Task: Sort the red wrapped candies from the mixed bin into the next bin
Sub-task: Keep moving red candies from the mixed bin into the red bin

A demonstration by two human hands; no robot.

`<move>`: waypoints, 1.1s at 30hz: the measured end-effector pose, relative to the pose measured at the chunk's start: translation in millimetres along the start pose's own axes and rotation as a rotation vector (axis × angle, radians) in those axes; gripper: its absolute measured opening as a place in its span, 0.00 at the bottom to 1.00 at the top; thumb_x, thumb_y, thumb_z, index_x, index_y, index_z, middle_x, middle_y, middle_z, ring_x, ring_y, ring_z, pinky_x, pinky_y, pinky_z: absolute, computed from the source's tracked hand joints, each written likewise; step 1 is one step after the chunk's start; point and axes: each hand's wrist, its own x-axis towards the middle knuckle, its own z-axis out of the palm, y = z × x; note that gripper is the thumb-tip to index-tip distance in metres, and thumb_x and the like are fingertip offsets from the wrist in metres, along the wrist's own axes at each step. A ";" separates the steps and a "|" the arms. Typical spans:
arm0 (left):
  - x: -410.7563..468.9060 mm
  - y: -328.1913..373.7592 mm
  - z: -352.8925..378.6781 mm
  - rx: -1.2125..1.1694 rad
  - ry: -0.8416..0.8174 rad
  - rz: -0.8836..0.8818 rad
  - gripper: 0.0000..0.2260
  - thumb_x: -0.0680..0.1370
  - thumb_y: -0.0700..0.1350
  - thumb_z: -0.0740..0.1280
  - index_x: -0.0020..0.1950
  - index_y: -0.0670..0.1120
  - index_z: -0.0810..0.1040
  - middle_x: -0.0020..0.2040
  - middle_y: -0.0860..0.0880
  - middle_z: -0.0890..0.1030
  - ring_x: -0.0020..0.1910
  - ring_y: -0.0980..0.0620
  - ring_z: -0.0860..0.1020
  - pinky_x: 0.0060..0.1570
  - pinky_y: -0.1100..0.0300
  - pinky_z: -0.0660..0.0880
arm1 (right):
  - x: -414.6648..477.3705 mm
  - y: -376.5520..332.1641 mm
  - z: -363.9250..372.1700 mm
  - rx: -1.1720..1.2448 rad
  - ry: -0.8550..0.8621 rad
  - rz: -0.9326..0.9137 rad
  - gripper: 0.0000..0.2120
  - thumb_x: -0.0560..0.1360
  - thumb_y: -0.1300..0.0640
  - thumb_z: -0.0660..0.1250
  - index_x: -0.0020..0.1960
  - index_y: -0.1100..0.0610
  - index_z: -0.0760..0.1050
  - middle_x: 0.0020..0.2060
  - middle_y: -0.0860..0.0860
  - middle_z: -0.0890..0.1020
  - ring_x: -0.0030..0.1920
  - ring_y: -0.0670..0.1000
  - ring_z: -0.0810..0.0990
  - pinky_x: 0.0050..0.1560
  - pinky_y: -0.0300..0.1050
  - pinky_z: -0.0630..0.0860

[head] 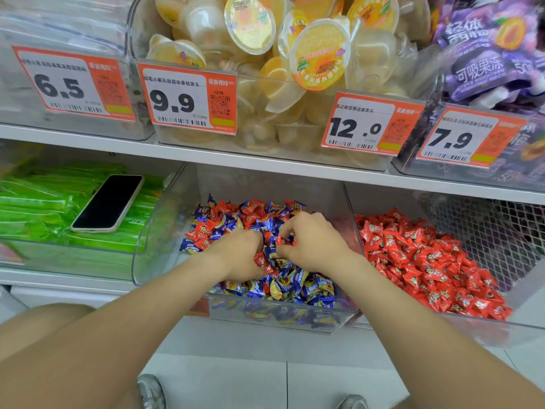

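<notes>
White shelf (pixel 73 277): clear plastic bin (pixel 159 228) of red and blue wrapped candies (pixel 224 219) (all-red clear bin (pixel 472 327) beside); right hand (pixel 312 246) pinches a red wrapped candy (pixel 279 240), grip of left hand (pixel 236 255) unclear.

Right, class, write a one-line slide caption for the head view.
Left hand and right hand in the mixed bin, the right pinching a red candy; the next bin holds red ones.

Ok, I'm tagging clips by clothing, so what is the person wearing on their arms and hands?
Nothing that shows. The left forearm and right forearm are bare to the frame's edge, with no sleeve, watch or bracelet. The left grip and right grip wear no gloves, and no ring is visible.
</notes>
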 end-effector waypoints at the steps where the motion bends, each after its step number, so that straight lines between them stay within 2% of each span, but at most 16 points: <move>1: 0.9 -1.4 0.2 0.009 -0.004 -0.001 0.16 0.75 0.54 0.75 0.53 0.45 0.75 0.47 0.47 0.78 0.45 0.46 0.76 0.39 0.53 0.72 | 1.0 -0.3 -0.7 0.034 0.011 0.014 0.11 0.76 0.47 0.75 0.48 0.55 0.83 0.43 0.54 0.84 0.47 0.57 0.81 0.47 0.51 0.80; 3: 2.6 -4.7 1.2 0.026 -0.015 -0.002 0.14 0.77 0.52 0.73 0.48 0.44 0.74 0.46 0.45 0.78 0.44 0.45 0.76 0.40 0.51 0.73 | 2.8 0.3 -3.4 0.129 0.030 0.044 0.17 0.77 0.48 0.71 0.43 0.62 0.78 0.38 0.59 0.83 0.42 0.60 0.81 0.45 0.56 0.82; 4: 3.0 -6.1 1.4 0.032 -0.027 0.002 0.14 0.79 0.52 0.72 0.47 0.44 0.73 0.46 0.45 0.76 0.44 0.45 0.75 0.42 0.50 0.74 | 1.9 -0.5 -6.4 0.189 0.047 0.054 0.17 0.77 0.48 0.69 0.41 0.63 0.75 0.36 0.59 0.82 0.40 0.60 0.80 0.44 0.55 0.81; 8: -0.9 -10.8 -2.0 0.084 -0.100 0.030 0.12 0.83 0.52 0.68 0.49 0.44 0.71 0.48 0.47 0.71 0.48 0.46 0.74 0.50 0.47 0.77 | -4.9 -8.8 -20.3 0.349 0.145 0.093 0.18 0.74 0.48 0.68 0.36 0.56 0.64 0.29 0.53 0.70 0.32 0.54 0.67 0.34 0.48 0.67; 11: -6.8 -14.3 -11.3 0.002 -0.102 0.014 0.09 0.83 0.49 0.69 0.52 0.44 0.74 0.44 0.48 0.74 0.41 0.47 0.76 0.40 0.51 0.74 | -9.1 -14.5 -24.6 0.493 0.119 0.160 0.14 0.74 0.51 0.69 0.39 0.57 0.69 0.28 0.51 0.74 0.26 0.53 0.71 0.30 0.43 0.68; 13: -14.0 -16.0 -21.8 -0.088 -0.050 0.011 0.06 0.84 0.49 0.68 0.50 0.48 0.76 0.41 0.49 0.76 0.38 0.49 0.76 0.35 0.55 0.70 | -13.2 -19.0 -25.1 0.663 0.010 0.185 0.06 0.79 0.54 0.66 0.47 0.56 0.76 0.31 0.52 0.78 0.23 0.53 0.75 0.25 0.41 0.69; 15: -20.8 -17.7 -31.6 -0.280 0.019 -0.028 0.06 0.84 0.50 0.67 0.51 0.50 0.77 0.41 0.50 0.79 0.37 0.49 0.79 0.34 0.56 0.73 | -14.2 -20.6 -24.5 0.748 -0.058 0.167 0.09 0.81 0.58 0.62 0.49 0.56 0.82 0.35 0.54 0.81 0.24 0.53 0.76 0.24 0.41 0.69; 16: -23.9 -18.5 -34.6 -0.457 0.032 -0.084 0.05 0.85 0.49 0.66 0.53 0.49 0.77 0.41 0.50 0.80 0.36 0.50 0.78 0.33 0.57 0.73 | -13.3 -20.4 -23.7 0.734 -0.060 0.149 0.12 0.81 0.59 0.62 0.48 0.56 0.84 0.36 0.55 0.82 0.25 0.53 0.77 0.24 0.41 0.70; 19: -32.3 -18.5 -39.3 -0.985 -0.039 -0.263 0.05 0.86 0.41 0.60 0.55 0.45 0.75 0.41 0.44 0.76 0.34 0.51 0.73 0.32 0.58 0.66 | -7.7 -16.9 -19.0 0.506 0.019 0.079 0.14 0.83 0.56 0.63 0.49 0.59 0.86 0.34 0.58 0.84 0.24 0.53 0.77 0.24 0.39 0.73; 21: -36.4 -18.4 -41.6 -1.149 -0.059 -0.326 0.06 0.86 0.39 0.59 0.58 0.42 0.75 0.40 0.43 0.74 0.33 0.51 0.72 0.31 0.57 0.65 | -4.8 -18.1 -15.9 0.383 0.033 0.029 0.17 0.85 0.51 0.64 0.48 0.62 0.85 0.28 0.57 0.80 0.22 0.54 0.74 0.26 0.38 0.72; 22: -38.5 -18.1 -42.6 -1.197 -0.069 -0.343 0.07 0.87 0.39 0.58 0.60 0.40 0.75 0.40 0.43 0.74 0.33 0.50 0.73 0.31 0.57 0.66 | -4.5 -20.4 -14.5 0.384 -0.002 0.005 0.18 0.85 0.49 0.64 0.49 0.60 0.85 0.25 0.54 0.77 0.21 0.53 0.75 0.27 0.38 0.72; 24: -41.1 -16.4 -45.5 -1.273 -0.101 -0.349 0.09 0.87 0.38 0.58 0.63 0.39 0.75 0.42 0.42 0.75 0.34 0.50 0.74 0.30 0.58 0.68 | -6.4 -28.9 -12.3 0.477 -0.122 -0.039 0.14 0.85 0.46 0.64 0.51 0.52 0.84 0.24 0.51 0.76 0.21 0.51 0.75 0.25 0.39 0.71; 26: -41.2 -14.7 -48.0 -1.348 -0.130 -0.328 0.09 0.87 0.37 0.58 0.62 0.38 0.76 0.41 0.43 0.76 0.34 0.50 0.75 0.30 0.59 0.69 | -8.8 -37.4 -9.5 0.549 -0.163 -0.082 0.14 0.85 0.44 0.65 0.48 0.50 0.83 0.26 0.51 0.75 0.22 0.49 0.74 0.25 0.40 0.70; 28: -39.7 -15.5 -51.4 -1.440 -0.135 -0.311 0.10 0.86 0.35 0.58 0.61 0.37 0.77 0.41 0.42 0.78 0.34 0.50 0.75 0.29 0.60 0.70 | -8.5 -41.3 -6.6 0.514 -0.050 -0.144 0.14 0.84 0.45 0.67 0.48 0.52 0.85 0.24 0.47 0.75 0.22 0.45 0.73 0.28 0.39 0.71; 31: -36.6 -18.1 -55.9 -1.532 -0.126 -0.297 0.11 0.84 0.32 0.58 0.63 0.33 0.76 0.45 0.40 0.79 0.36 0.50 0.76 0.30 0.60 0.71 | -11.0 -45.1 -8.4 0.530 0.162 -0.170 0.07 0.81 0.50 0.72 0.52 0.48 0.89 0.24 0.38 0.78 0.26 0.41 0.76 0.33 0.31 0.69; 33: -36.5 -15.7 -56.8 -1.542 -0.104 -0.295 0.11 0.84 0.32 0.58 0.61 0.34 0.77 0.48 0.38 0.79 0.37 0.49 0.76 0.30 0.60 0.71 | -13.3 -47.2 -11.5 0.619 0.239 -0.079 0.07 0.79 0.52 0.73 0.45 0.50 0.89 0.24 0.43 0.79 0.25 0.43 0.74 0.35 0.33 0.70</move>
